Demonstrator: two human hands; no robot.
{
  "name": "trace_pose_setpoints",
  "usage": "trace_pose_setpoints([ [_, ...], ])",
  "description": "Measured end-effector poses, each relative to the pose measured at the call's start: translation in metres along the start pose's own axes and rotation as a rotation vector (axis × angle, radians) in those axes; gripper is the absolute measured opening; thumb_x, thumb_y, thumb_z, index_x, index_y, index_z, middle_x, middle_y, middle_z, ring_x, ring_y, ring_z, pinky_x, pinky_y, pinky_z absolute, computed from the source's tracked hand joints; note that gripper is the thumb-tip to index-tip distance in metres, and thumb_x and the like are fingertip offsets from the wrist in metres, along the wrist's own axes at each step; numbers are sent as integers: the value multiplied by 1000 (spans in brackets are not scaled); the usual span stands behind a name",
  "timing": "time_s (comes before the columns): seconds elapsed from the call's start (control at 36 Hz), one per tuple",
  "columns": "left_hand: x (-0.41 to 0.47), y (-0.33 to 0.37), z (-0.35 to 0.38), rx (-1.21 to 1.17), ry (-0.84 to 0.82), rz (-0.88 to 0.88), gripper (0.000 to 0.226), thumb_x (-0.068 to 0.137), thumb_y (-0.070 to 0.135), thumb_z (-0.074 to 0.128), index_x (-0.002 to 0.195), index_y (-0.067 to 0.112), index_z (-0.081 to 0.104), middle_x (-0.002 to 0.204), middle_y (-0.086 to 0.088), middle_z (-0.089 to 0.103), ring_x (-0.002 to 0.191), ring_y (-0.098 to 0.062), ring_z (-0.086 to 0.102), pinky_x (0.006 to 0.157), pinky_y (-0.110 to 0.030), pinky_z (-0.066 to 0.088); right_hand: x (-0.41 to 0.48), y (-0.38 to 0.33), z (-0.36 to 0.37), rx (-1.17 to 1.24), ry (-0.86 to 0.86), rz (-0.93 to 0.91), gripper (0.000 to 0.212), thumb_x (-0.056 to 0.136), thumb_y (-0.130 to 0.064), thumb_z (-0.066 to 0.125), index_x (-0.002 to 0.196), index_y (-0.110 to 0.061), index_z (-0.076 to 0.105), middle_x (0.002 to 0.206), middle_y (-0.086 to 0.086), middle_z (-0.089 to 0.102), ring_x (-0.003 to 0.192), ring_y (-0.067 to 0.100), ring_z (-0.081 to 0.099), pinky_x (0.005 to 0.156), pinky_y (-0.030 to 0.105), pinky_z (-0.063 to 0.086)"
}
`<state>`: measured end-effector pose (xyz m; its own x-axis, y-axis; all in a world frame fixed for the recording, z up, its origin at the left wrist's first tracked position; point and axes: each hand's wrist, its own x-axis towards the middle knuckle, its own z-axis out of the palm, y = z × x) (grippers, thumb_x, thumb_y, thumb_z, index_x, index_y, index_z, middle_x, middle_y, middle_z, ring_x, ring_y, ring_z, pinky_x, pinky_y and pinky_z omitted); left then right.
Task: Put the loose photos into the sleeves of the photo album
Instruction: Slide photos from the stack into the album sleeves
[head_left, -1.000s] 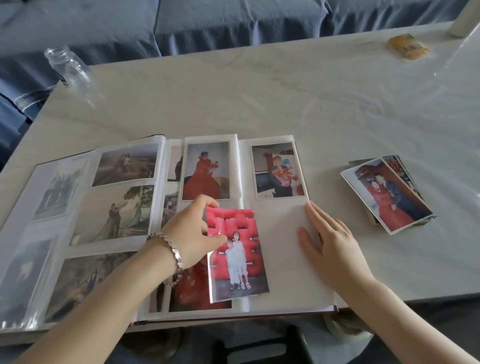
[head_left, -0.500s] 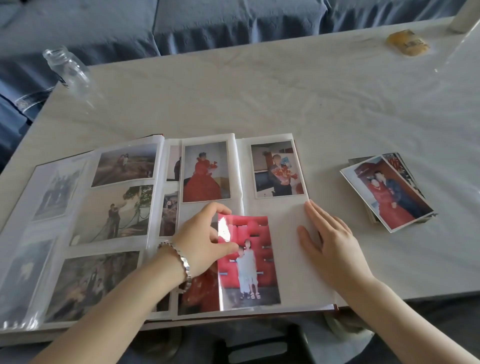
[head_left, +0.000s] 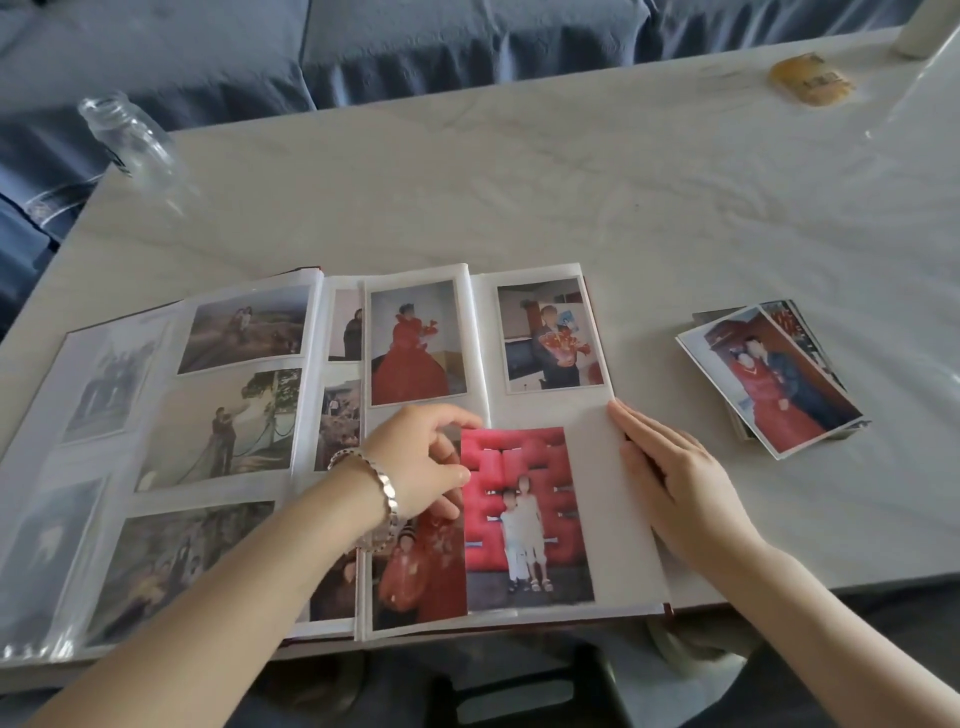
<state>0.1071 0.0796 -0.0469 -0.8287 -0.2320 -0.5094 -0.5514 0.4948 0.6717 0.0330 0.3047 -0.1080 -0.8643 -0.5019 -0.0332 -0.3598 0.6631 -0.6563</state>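
Observation:
The photo album (head_left: 628, 519) lies open on the table near the front edge, with several photos in its sleeves. My left hand (head_left: 421, 462) pinches the left edge of a loose red photo (head_left: 524, 514) of two figures in white, which lies over the lower sleeve of the right-hand page. My right hand (head_left: 670, 478) rests flat with straight fingers on that page's right margin. A stack of loose photos (head_left: 774, 379) lies on the table to the right of the album.
A clear glass jar (head_left: 127, 135) stands at the table's far left corner. A yellow packet (head_left: 810, 80) lies at the far right. A blue sofa (head_left: 415, 41) runs behind the table. A dark stool (head_left: 519, 696) shows under the front edge.
My left hand has slid the red photo to the right, from the album's middle fold onto the lower part of the right page. My right hand has stayed on the page.

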Motion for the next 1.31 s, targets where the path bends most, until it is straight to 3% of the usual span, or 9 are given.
trace_pose_setpoints([
  [0.28, 10, 19, 9, -21, 22, -51, 41, 84, -7, 59, 117, 17, 56, 74, -7, 65, 54, -12, 66, 53, -21, 55, 0, 3, 3, -8, 11, -36, 43, 96, -18, 45, 138, -23, 41, 130, -20, 33, 123, 25, 45, 94, 24, 30],
  [0.39, 12, 25, 16, 13, 49, -50, 36, 85, -5, 59, 115, 15, 55, 74, -5, 64, 50, -8, 64, 43, -12, 46, 0, 6, 5, -16, 38, -63, 45, 94, -35, 36, 136, -22, 44, 131, -18, 36, 119, 29, 50, 96, 27, 30],
  [0.56, 9, 26, 30, 38, 92, -23, 32, 85, 0, 62, 112, 14, 50, 79, -5, 66, 58, -14, 67, 53, -18, 54, 1, 7, 7, -19, 76, -109, 56, 90, -45, 27, 133, -19, 51, 130, -15, 41, 117, 29, 54, 96, 31, 33],
  [0.64, 9, 24, 29, 53, 110, -15, 30, 83, 2, 65, 108, 13, 51, 77, -1, 67, 42, -3, 56, 43, -13, 44, 1, 8, 7, -17, 82, -116, 54, 90, -44, 29, 134, -19, 50, 130, -16, 41, 116, 29, 54, 95, 31, 34],
  [0.72, 9, 22, 27, 129, 106, 2, 38, 81, 8, 69, 113, 17, 49, 73, 7, 68, 40, 5, 47, 48, -10, 39, 0, 11, 7, -9, 58, -98, 46, 92, -34, 36, 136, -23, 45, 131, -17, 40, 117, 29, 52, 95, 31, 34],
  [0.89, 6, 27, 32, 101, 104, -20, 37, 85, 5, 64, 113, 21, 45, 74, 1, 66, 45, -6, 58, 43, -9, 44, 1, 11, 9, -19, 93, -112, 44, 91, -30, 39, 133, -20, 50, 129, -16, 42, 115, 30, 54, 95, 31, 34],
  [1.0, 7, 28, 40, 141, 153, -12, 38, 85, 2, 61, 113, 22, 45, 76, -3, 67, 62, -12, 66, 61, -20, 53, 1, 9, 7, -20, 85, -101, 46, 91, -33, 37, 134, -21, 49, 126, -17, 43, 116, 29, 53, 95, 28, 33],
  [1.08, 10, 28, 43, 117, 155, -24, 38, 83, 2, 62, 110, 23, 46, 78, -3, 67, 67, -13, 66, 62, -22, 53, 2, 8, 6, -7, 66, -91, 44, 95, -35, 34, 135, -22, 47, 128, -17, 43, 118, 27, 51, 96, 27, 33],
  [1.31, 6, 29, 37, 43, 94, -13, 29, 87, 6, 62, 107, 20, 48, 79, -4, 69, 58, -12, 67, 53, -14, 52, 1, 6, 3, 18, 48, -84, 48, 91, -34, 32, 136, -22, 46, 127, -20, 39, 122, 21, 48, 97, 23, 30],
])
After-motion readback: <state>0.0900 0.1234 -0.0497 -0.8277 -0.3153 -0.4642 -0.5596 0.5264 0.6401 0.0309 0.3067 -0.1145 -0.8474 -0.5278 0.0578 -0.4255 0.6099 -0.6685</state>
